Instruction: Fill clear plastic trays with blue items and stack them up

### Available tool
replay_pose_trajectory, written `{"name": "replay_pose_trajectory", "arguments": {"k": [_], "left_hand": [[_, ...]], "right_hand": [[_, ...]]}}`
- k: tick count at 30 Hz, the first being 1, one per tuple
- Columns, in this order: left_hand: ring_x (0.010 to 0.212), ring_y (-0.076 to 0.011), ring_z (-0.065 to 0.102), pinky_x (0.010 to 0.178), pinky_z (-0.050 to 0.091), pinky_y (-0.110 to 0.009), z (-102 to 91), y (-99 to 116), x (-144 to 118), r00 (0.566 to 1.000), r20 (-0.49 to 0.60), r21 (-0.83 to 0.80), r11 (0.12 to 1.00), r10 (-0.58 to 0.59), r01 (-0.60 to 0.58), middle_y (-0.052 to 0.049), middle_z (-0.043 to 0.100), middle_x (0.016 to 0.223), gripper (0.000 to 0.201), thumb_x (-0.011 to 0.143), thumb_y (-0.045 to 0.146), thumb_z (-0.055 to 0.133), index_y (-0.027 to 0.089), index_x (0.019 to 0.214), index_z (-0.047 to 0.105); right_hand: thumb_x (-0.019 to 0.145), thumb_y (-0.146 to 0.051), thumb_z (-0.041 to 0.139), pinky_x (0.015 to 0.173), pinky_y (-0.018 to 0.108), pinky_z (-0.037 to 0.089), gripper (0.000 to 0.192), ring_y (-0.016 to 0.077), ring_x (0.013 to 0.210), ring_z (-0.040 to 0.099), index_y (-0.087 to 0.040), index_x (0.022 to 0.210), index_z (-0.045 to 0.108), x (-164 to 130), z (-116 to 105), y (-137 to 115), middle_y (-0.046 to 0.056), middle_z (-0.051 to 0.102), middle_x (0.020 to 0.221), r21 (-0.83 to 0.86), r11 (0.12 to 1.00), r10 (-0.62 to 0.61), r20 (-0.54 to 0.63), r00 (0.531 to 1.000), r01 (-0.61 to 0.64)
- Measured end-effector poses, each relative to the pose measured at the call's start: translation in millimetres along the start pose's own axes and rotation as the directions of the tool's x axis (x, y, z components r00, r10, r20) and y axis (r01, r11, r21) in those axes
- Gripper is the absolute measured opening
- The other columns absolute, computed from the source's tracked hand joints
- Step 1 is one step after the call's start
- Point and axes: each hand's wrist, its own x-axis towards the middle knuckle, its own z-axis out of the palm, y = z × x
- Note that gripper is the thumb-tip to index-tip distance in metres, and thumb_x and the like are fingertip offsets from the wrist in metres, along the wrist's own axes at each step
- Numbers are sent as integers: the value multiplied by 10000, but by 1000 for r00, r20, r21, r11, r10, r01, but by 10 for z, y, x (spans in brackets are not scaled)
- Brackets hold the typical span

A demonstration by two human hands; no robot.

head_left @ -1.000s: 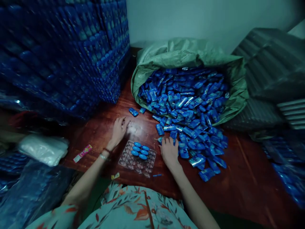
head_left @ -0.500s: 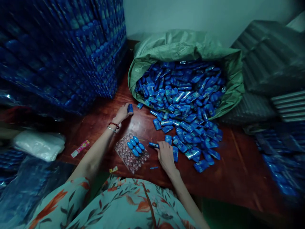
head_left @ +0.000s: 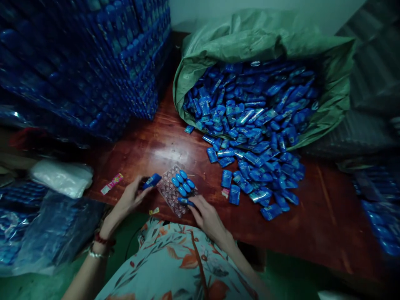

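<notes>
Your left hand (head_left: 129,200) is pinched shut on a blue packet (head_left: 152,181), holding it just above the table (head_left: 162,146) at the left edge of the clear tray (head_left: 170,196). Your right hand (head_left: 208,216) has its fingers closed on another blue packet (head_left: 186,202), pressed against the tray's near side. Five packets (head_left: 183,183) already lie in a row in the tray's pockets. The tray sits near the table's front edge. A heap of loose packets (head_left: 253,125) spills from the green sack (head_left: 265,37) to your right, well apart from the tray. Stacked filled trays (head_left: 93,54) rise at your left
</notes>
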Motion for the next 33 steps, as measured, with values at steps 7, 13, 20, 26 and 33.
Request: {"name": "replay_pose_trajectory", "arguments": {"k": [7,13,20,26,33], "left_hand": [[905,-179,604,779,503,-295,397,220,-183,973,-27,102,969,231,-227,-79,589,1019,294,912,192,407,196,1171,548],[975,-193,561,841,490,-324,521,211,87,893,-183,244,899,411,-364,-88,584,1039,281,889,100,422,184,1139,519],[872,-168,543,716,494,-271,405,126,345,806,-6,292,772,592,-565,-86,580,983,322,906,84,369,178,1171,527],[943,-200,532,792,492,-323,470,256,327,733,251,299,669,632,-680,-96,591,1027,258,921,138,401,184,1111,569],[926,-224,525,764,469,-363,455,432,291,762,180,437,643,622,-629,-124,568,1124,263,916,218,448,211,1139,588]], "right_hand": [[845,-12,366,840,379,524,493,218,962,584,-210,1275,503,346,-130,116,101,609,1058,-319,936,-144,29,989,146],[878,-42,373,881,335,502,394,204,997,573,-162,1223,521,485,41,92,108,609,1038,-293,931,-248,-70,966,218],[871,-43,409,748,291,495,342,194,851,571,-157,1163,547,598,82,-8,88,585,942,-551,822,-107,94,990,141],[909,-110,428,755,301,471,255,193,909,560,-207,1096,571,674,-20,-263,80,578,986,-639,745,-52,232,971,193],[921,-182,443,767,290,464,310,181,873,587,-237,1197,572,568,-210,79,70,617,972,-476,872,-120,15,993,112]]}}
